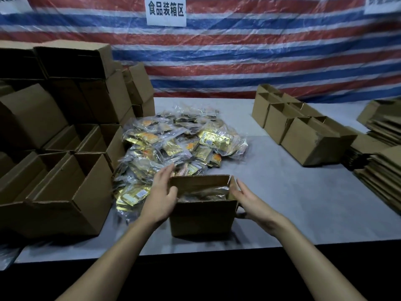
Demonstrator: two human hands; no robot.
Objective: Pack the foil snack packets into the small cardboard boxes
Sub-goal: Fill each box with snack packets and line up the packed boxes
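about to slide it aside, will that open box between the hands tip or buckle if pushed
Probably slides rather than tips: the box sits squat and flat on the table. Packets inside likely add weight. Its raised flap looks thin, so it may bend.
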